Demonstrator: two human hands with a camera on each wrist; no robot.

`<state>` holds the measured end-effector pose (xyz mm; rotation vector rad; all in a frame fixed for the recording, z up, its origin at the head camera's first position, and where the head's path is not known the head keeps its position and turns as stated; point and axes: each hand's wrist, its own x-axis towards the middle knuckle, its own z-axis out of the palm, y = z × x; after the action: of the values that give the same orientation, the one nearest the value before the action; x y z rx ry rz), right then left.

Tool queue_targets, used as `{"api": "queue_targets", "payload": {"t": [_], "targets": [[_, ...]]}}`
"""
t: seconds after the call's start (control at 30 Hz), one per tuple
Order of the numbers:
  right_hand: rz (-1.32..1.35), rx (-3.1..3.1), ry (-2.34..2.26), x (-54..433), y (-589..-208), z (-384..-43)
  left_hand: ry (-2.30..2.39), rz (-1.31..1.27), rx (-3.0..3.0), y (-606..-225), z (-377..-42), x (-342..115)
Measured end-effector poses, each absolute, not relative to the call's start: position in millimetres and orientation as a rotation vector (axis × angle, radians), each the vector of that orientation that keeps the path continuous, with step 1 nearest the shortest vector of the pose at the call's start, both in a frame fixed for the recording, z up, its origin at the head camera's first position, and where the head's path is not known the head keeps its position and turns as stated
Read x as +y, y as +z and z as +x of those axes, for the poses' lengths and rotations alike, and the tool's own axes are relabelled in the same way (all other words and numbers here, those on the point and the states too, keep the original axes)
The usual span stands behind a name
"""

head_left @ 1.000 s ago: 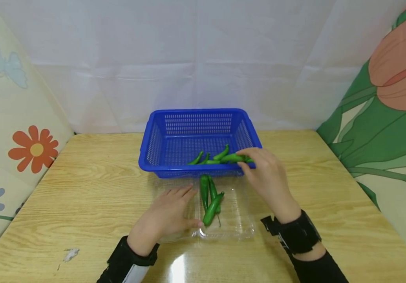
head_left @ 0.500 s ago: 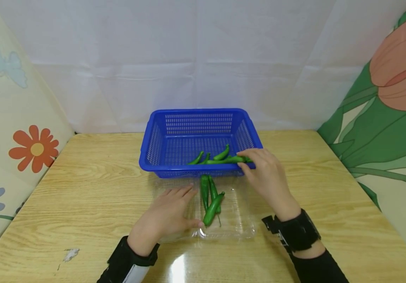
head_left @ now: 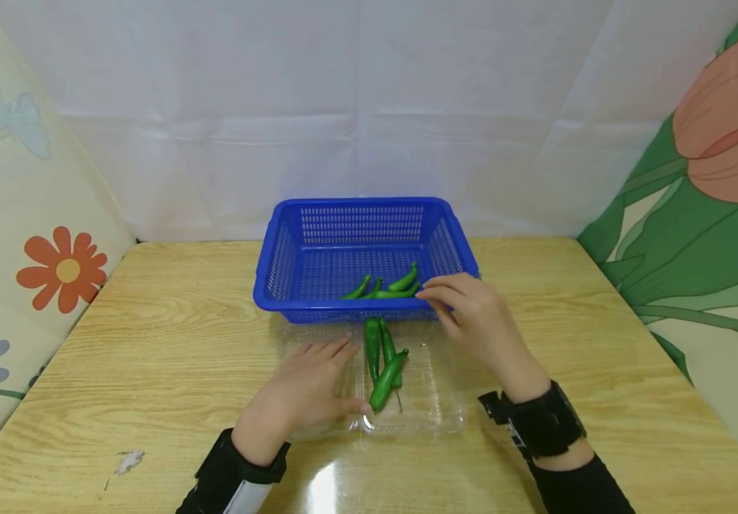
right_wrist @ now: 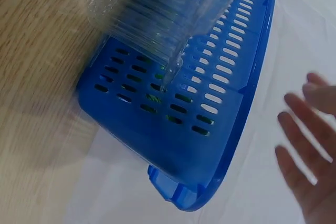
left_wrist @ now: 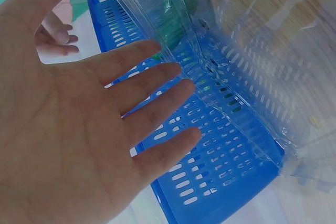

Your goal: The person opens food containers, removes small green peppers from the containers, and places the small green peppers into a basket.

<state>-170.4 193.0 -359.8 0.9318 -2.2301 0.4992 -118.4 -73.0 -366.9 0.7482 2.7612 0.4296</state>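
My left hand (head_left: 301, 396), fingers straight, rests at the left part of a clear plastic box (head_left: 436, 385). Several green chili peppers (head_left: 387, 383) lie in the box near the thumb. My right hand (head_left: 478, 325) is over the front right rim of a blue plastic basket (head_left: 362, 203). Its fingertips are beside the end of a green pepper (head_left: 395, 293) in the basket. More green peppers (head_left: 402, 278) lie along the basket's front side, partly hidden by the rim. In the right wrist view, the right hand's fingers (right_wrist: 302, 129) are spread, with nothing seen between them.
The box and basket stand one behind the other on a wood-grain table (head_left: 170, 343). A white cloth (head_left: 356, 107) hangs behind the basket. Printed panels (head_left: 716, 235) stand at both sides. A worn patch (head_left: 129, 462) marks the table at front left.
My right hand has shifted slightly left along the basket's front rim, and the pepper between its fingertips earlier is no longer seen there. The left hand stays put.
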Motion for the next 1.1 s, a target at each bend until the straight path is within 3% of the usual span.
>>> {"api": "queue_targets", "payload": {"t": [0.4, 1.1], "targets": [[1.187, -2.285, 0.587, 189.2, -359.9, -163.0, 0.418, 0.779, 2.782, -366.7, -118.1, -73.6], [1.158, -2.812, 0.548, 175.8, -366.2, -153.2, 0.432, 0.779, 2.776, -366.6, -117.6, -74.1]]}}
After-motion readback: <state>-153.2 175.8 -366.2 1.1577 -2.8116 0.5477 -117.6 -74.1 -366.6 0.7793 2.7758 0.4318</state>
